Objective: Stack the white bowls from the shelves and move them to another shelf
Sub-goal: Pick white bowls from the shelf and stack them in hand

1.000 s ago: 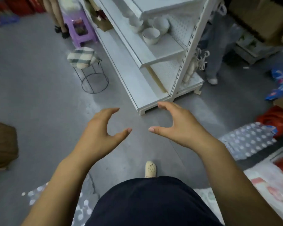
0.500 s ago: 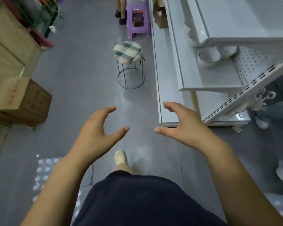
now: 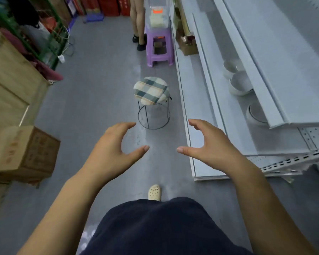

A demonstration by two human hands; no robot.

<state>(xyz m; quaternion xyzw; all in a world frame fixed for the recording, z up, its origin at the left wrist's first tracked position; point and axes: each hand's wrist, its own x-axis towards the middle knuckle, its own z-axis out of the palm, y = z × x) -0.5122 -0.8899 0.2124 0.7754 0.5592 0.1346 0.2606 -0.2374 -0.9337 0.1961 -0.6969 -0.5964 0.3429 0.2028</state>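
Head view: left hand (image 3: 109,150), right hand (image 3: 210,144) — each grip wide, half-curled, empty.
Bowls: white bowls (image 3: 240,83) on shelf (image 3: 235,128), well apart from hands, rightward.
Handling: likely ceramic — stiff, slick, breakable; hold at rims.

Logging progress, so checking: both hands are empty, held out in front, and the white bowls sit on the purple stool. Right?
One detail is wrong: the white bowls sit on the white shelf at the right, not on the purple stool. The head view shows this. The left hand and right hand are indeed empty, held out in front.
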